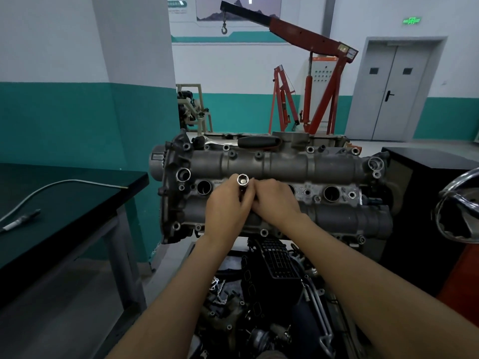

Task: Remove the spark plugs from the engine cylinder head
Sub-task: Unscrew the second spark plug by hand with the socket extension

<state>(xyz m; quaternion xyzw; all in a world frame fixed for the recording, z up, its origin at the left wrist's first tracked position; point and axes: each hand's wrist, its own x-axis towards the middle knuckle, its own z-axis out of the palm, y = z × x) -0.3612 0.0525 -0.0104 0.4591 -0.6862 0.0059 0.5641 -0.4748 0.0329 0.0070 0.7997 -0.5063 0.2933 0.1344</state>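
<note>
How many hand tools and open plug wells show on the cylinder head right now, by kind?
Sockets: 1, the socket held in the left hand, with the right hand beside it
Ratchets: 1, the ratchet lying on the head's far edge
Open plug wells: 2; others hidden by hands
Total: 4

Both hands hid the middle plug wells of the cylinder head [285,164]; the socket [242,180] shaft vanished inside the left hand [228,206].
</note>
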